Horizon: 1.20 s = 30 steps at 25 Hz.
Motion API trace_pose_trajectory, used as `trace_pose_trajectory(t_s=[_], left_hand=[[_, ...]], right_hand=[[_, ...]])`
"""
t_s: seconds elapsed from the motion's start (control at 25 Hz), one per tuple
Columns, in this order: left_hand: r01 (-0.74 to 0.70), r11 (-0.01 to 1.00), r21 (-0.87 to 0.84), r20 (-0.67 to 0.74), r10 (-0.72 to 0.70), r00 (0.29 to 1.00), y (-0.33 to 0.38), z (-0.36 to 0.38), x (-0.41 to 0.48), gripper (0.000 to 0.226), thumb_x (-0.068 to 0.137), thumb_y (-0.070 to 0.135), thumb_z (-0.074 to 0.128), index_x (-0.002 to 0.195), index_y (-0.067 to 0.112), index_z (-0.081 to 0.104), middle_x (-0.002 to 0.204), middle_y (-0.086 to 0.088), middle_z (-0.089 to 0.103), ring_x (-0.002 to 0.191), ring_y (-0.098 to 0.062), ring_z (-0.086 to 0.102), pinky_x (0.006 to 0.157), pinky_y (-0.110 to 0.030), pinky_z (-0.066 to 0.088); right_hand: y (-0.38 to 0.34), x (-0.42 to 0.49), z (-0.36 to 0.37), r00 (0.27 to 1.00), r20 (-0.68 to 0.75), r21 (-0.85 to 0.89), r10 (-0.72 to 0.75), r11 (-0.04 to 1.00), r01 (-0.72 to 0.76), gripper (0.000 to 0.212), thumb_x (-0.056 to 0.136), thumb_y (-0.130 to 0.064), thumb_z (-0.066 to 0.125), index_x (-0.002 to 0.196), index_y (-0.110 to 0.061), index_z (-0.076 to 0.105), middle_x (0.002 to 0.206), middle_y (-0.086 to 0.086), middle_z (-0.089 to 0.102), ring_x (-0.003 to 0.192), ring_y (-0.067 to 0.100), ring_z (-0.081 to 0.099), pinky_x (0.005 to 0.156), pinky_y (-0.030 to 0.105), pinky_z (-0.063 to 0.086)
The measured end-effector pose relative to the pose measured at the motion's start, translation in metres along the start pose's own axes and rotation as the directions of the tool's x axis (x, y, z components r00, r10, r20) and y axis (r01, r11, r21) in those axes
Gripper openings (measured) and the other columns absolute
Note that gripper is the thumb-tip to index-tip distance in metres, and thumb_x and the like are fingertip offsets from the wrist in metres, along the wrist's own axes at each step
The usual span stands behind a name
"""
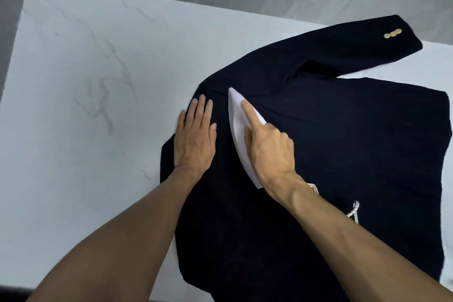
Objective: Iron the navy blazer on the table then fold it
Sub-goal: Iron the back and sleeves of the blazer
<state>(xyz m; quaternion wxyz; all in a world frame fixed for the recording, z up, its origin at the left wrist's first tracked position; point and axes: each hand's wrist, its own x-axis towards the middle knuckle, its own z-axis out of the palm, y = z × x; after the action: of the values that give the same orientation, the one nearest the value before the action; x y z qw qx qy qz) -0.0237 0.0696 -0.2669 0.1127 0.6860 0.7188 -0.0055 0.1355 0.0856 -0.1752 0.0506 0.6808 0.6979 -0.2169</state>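
Head view shows the navy blazer [343,154] spread flat on the white marbled bench [85,81], filling its right half and reaching the near edge in front of you. One sleeve [343,51] stretches away to the far right, with three gold buttons [393,34] in a row at its cuff. Your left hand [195,137] lies palm down on the blazer's left part, fingers straight and close together, the thumb at the cloth's edge. Just beside it, your right hand [269,152] grips a white iron [236,115] that sits on the fabric. The index finger is laid straight along the iron's top while the other fingers curl around it. The iron's pointed tip faces away from you, toward the base of the sleeve. A clear plastic piece [354,213] shows on the cloth just beyond your right forearm; what it is you cannot tell.
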Motion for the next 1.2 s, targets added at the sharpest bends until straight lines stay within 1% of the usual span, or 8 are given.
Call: trace_pose_trajectory(t_s=[0.16, 0.24, 0.36, 0.48, 0.6, 0.96, 1.08, 1.2], left_hand=[[-0.003, 0.999, 0.033, 0.032, 0.002, 0.999, 0.002, -0.001, 0.002, 0.062, 0.103, 0.044, 0.012, 0.158, 0.015, 0.009, 0.166, -0.005, 0.008, 0.153, -0.021, 0.009, 0.124, -0.043, 0.013], [-0.008, 0.999, 0.052, 0.036, 0.006, 0.999, 0.002, -0.001, 0.001, 0.062, 0.103, 0.044, 0.009, 0.158, 0.016, 0.008, 0.166, -0.005, 0.007, 0.153, -0.021, 0.008, 0.124, -0.043, 0.013], [-0.003, 0.998, 0.063, 0.032, 0.001, 0.999, 0.003, 0.000, 0.002, 0.060, 0.104, 0.041, 0.014, 0.158, 0.015, 0.007, 0.166, -0.005, 0.006, 0.153, -0.021, 0.006, 0.124, -0.042, 0.011], [-0.006, 0.997, 0.077, 0.033, 0.004, 0.999, 0.002, 0.001, 0.003, 0.059, 0.104, 0.037, 0.016, 0.158, 0.014, 0.006, 0.166, -0.006, 0.004, 0.153, -0.021, 0.005, 0.124, -0.041, 0.010], [-0.011, 0.997, 0.081, 0.028, 0.008, 1.000, 0.002, 0.001, 0.003, 0.059, 0.104, 0.035, 0.018, 0.158, 0.013, 0.007, 0.166, -0.007, 0.005, 0.153, -0.021, 0.006, 0.124, -0.041, 0.010], [-0.012, 0.999, 0.035, 0.042, 0.010, 0.999, 0.003, -0.002, 0.003, 0.071, 0.100, 0.051, 0.029, 0.158, 0.014, 0.011, 0.166, -0.006, 0.008, 0.153, -0.019, 0.006, 0.125, -0.042, 0.009], [-0.018, 0.997, 0.077, 0.035, 0.016, 0.999, 0.004, -0.001, 0.003, 0.069, 0.101, 0.049, 0.027, 0.158, 0.014, 0.012, 0.166, -0.008, 0.009, 0.153, -0.022, 0.007, 0.124, -0.042, 0.010], [-0.026, 0.991, 0.133, 0.028, 0.022, 0.999, 0.006, -0.001, 0.002, 0.064, 0.103, 0.044, 0.028, 0.157, 0.013, 0.016, 0.165, -0.013, 0.011, 0.152, -0.027, 0.011, 0.124, -0.045, 0.013]], right_hand=[[0.040, 0.003, -0.013, 0.992, -0.034, -0.014, 0.125, 0.992, -0.125, 0.063, 0.102, -0.018, 0.040, 0.152, -0.045, 0.012, 0.062, -0.003, 0.037, 0.048, 0.016, 0.036, 0.057, 0.035, 0.033], [0.047, 0.001, -0.018, 0.988, -0.032, 0.019, 0.152, 0.988, -0.152, 0.061, 0.102, -0.020, 0.040, 0.152, -0.045, 0.015, 0.062, -0.001, 0.039, 0.051, 0.020, 0.041, 0.058, 0.038, 0.038], [0.030, -0.004, -0.017, 0.997, 0.017, 0.079, 0.074, 0.994, -0.076, 0.064, 0.100, -0.019, 0.041, 0.150, -0.047, 0.012, 0.069, 0.002, 0.049, 0.059, 0.025, 0.052, 0.062, 0.040, 0.045], [0.004, -0.007, -0.006, 0.996, 0.087, 0.007, -0.025, 1.000, 0.025, 0.069, 0.100, -0.015, 0.042, 0.152, -0.044, 0.007, 0.071, 0.002, 0.048, 0.060, 0.024, 0.053, 0.060, 0.038, 0.045], [0.002, -0.008, -0.001, 0.996, 0.085, -0.094, -0.019, 0.995, 0.027, 0.071, 0.100, -0.014, 0.043, 0.152, -0.043, 0.005, 0.069, 0.000, 0.040, 0.051, 0.018, 0.038, 0.055, 0.034, 0.033], [0.069, -0.012, -0.027, 0.994, 0.042, -0.094, 0.102, 0.991, -0.098, 0.056, 0.104, -0.029, 0.034, 0.152, -0.045, 0.012, 0.071, 0.003, 0.045, 0.053, 0.020, 0.040, 0.057, 0.034, 0.032], [0.059, -0.017, -0.026, 0.997, 0.069, -0.048, 0.039, 0.998, -0.036, 0.056, 0.103, -0.030, 0.034, 0.152, -0.045, 0.010, 0.076, 0.004, 0.048, 0.061, 0.025, 0.050, 0.059, 0.035, 0.038], [0.056, -0.022, -0.023, 0.993, 0.112, -0.057, -0.042, 0.997, 0.048, 0.057, 0.103, -0.028, 0.032, 0.151, -0.048, 0.008, 0.078, 0.004, 0.046, 0.063, 0.025, 0.050, 0.060, 0.036, 0.038]])
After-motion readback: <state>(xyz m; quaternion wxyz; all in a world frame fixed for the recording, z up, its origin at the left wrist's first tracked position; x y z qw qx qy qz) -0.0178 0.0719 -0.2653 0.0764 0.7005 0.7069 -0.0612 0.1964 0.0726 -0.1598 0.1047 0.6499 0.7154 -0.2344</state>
